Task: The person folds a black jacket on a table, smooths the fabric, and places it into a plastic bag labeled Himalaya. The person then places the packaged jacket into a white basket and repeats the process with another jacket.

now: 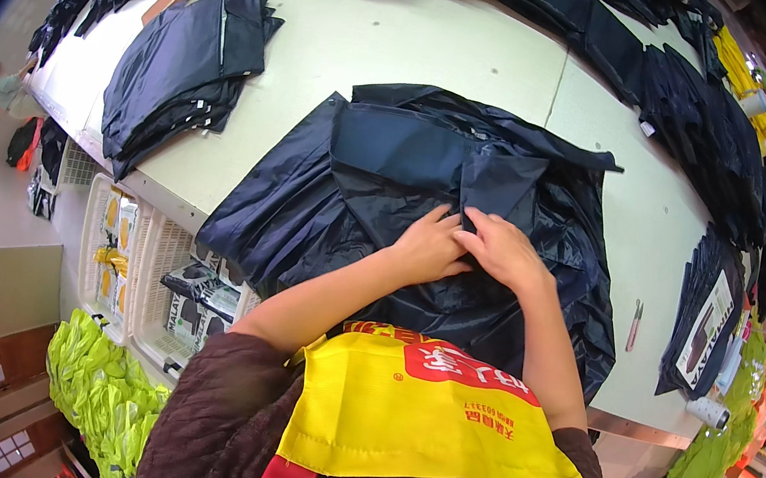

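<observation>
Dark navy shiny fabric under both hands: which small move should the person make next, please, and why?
Perhaps smooth the dark navy shiny fabric outward from its middle: the left hand and the right hand meet there, and wrinkles spread around them, whereas the neatly folded dark navy stack at the left of the white tabletop lies much flatter.

Up on the wearer's head, a wide fisheye camera peers steeply down, close over the yellow apron [435,430], facing out across the table [362,33].
</observation>
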A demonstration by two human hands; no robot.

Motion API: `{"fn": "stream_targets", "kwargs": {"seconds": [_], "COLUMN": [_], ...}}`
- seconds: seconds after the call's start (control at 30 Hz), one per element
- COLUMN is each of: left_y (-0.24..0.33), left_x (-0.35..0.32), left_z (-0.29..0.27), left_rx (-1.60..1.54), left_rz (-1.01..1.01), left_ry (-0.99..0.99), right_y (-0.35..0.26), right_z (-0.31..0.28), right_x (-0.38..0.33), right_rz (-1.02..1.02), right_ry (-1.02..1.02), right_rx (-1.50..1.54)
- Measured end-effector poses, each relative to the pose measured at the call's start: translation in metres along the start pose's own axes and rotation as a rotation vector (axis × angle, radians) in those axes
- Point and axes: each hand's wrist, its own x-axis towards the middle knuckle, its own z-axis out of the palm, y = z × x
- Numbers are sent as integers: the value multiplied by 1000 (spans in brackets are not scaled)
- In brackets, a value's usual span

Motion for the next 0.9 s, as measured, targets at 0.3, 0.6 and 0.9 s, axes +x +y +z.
{"fn": "stream_targets", "kwargs": {"seconds": [0.3,0.6,0.9], "left_y": [-50,-3,7], "left_x": [-47,6,15], "left_z": [-76,-28,-22], "left_rx": [-881,175,93], "left_rz": [-1002,-184,-311], "left_ry": [724,188,-42], "right_y": [34,43,36], "right_z": [48,32,48], "right_x": [4,-22,-12], "right_rz": [-79,-175,-95], "right_ry": [205,142,366], "right_rx": [-419,-374,-297]}}
